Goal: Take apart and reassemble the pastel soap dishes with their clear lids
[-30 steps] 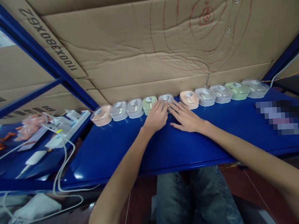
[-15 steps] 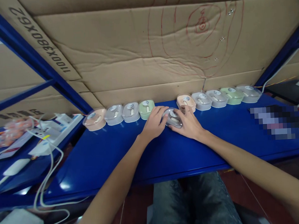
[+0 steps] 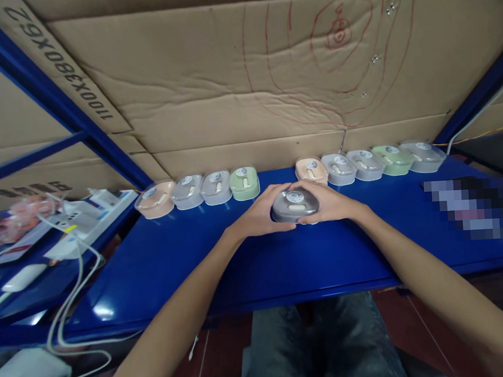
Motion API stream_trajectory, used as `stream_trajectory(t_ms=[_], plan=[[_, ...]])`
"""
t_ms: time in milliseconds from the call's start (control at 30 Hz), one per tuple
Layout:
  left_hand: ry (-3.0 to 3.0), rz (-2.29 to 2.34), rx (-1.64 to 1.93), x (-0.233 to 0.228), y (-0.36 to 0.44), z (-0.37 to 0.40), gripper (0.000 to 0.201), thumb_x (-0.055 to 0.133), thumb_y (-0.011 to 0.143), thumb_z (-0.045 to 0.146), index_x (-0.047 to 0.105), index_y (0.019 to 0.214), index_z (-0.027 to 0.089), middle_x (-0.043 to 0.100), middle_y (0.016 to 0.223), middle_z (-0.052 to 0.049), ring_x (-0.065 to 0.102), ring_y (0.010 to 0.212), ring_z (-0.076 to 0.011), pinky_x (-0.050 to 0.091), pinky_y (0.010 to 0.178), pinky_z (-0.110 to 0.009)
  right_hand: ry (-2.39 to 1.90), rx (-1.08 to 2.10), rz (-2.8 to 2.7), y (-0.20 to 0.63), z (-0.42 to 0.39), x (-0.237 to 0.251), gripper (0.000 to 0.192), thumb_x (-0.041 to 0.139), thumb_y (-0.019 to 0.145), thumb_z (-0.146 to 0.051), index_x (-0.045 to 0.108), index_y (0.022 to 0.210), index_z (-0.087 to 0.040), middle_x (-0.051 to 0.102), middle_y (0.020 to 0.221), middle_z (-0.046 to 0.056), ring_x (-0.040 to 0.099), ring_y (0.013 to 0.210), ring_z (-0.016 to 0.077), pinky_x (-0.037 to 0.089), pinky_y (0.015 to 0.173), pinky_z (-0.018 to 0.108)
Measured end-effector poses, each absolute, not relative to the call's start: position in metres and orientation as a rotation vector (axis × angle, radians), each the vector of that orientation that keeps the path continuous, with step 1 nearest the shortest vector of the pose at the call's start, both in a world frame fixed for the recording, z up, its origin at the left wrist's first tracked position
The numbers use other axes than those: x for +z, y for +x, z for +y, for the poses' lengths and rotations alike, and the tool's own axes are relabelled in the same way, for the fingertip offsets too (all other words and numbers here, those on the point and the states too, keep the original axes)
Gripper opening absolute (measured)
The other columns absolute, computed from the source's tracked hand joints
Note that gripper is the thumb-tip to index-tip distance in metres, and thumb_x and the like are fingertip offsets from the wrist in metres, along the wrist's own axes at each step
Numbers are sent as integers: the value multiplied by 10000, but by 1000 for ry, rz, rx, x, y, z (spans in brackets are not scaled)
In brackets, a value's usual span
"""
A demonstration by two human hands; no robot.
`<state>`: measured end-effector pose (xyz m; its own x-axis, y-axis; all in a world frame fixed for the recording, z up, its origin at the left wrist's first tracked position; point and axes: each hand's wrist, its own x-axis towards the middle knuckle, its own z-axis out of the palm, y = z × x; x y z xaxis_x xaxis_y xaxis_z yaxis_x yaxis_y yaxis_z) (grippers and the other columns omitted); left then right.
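A grey plastic box with a clear lid (image 3: 297, 207) is between my two hands at the middle of the blue table. A round sticker and a pale oblong tab show on its lid. My left hand (image 3: 263, 211) wraps round its left side, and my right hand (image 3: 330, 200) grips the right side. The fingers on the far side are partly hidden. Behind my left hand stands a green box (image 3: 245, 184) of the same kind. A peach box (image 3: 312, 173) stands just beyond my right hand.
More such boxes line the table's back edge, among them a peach box (image 3: 155, 201) at left and a grey box (image 3: 423, 158) at right. A cardboard wall (image 3: 194, 67) rises behind. Power strips (image 3: 84, 220) and white cables lie left; a pixelated patch covers something at right.
Both hands have shifted their hold on the grey box and brought it slightly nearer. It was turned at an angle; now its lid faces me squarely with the tab level.
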<state>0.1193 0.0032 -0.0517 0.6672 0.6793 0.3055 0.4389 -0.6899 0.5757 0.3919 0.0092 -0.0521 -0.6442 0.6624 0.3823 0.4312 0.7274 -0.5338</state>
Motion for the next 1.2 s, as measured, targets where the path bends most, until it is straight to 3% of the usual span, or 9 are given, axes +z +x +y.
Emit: stream_trajectory(t_ms=[100, 267, 500, 833, 933, 1000, 1133, 1200], plan=[[2460, 926, 659, -58, 121, 3, 1066, 921, 804, 462, 365, 1701, 314, 557, 1597, -129, 539, 1474, -382, 468, 1247, -592, -786, 648, -2345, 393, 9, -51, 838, 934, 749, -556, 589, 1471, -309, 681, 1497, 97, 664, 1367, 363, 534, 1166, 549], [2449, 1007, 659, -68, 123, 2, 1071, 950, 763, 468, 409, 1661, 247, 603, 1520, -145, 557, 1405, -382, 466, 1221, -594, -755, 767, -2331, 392, 7, -48, 844, 945, 744, -536, 587, 1478, -322, 685, 1498, 77, 662, 1375, 349, 551, 1159, 528], [2420, 955, 695, -72, 113, -2, 1251, 975, 727, 610, 294, 1731, 306, 464, 1734, -161, 483, 1577, -417, 424, 1281, -599, -771, 886, -2338, 389, 0, -43, 831, 941, 757, -516, 593, 1490, -332, 681, 1504, 62, 669, 1368, 343, 583, 1139, 513], [2380, 929, 658, -68, 112, -4, 1410, 1002, 700, 600, 148, 1780, 296, 538, 1665, -180, 533, 1538, -409, 444, 1269, -591, -829, 1103, -2240, 405, 9, -33, 704, 894, 833, -516, 658, 1466, -319, 693, 1507, 65, 680, 1368, 336, 554, 1195, 551], [2388, 949, 630, -66, 109, -4, 1432, 1001, 698, 610, 122, 1786, 300, 585, 1599, -174, 566, 1488, -409, 452, 1251, -592, -926, 1010, -2171, 421, 10, -23, 658, 888, 836, -534, 674, 1421, -320, 667, 1543, 67, 695, 1347, 348, 571, 1175, 573], [2415, 984, 570, -62, 106, -3, 1360, 995, 700, 618, 213, 1766, 299, 583, 1584, -160, 555, 1483, -413, 440, 1255, -592, -1044, 902, -2156, 433, 9, -16, 671, 902, 811, -556, 677, 1398, -320, 680, 1529, 70, 689, 1354, 375, 578, 1164, 599], [2517, 930, 440, -49, 100, -4, 976, 969, 739, 597, 547, 1551, 255, 617, 1461, -118, 582, 1396, -379, 477, 1214, -535, -1312, 832, -2218, 454, 5, -8, 759, 905, 761, -622, 677, 1397, -276, 754, 1393, 117, 746, 1205, 400, 635, 1062, 631], [2541, 878, 419, -43, 97, -5, 847, 957, 758, 578, 604, 1459, 259, 645, 1369, -90, 609, 1316, -352, 504, 1167, -506, -1397, 826, -2264, 461, 4, -7, 819, 905, 735, -639, 679, 1422, -254, 760, 1380, 135, 753, 1179, 406, 641, 1053, 633]])
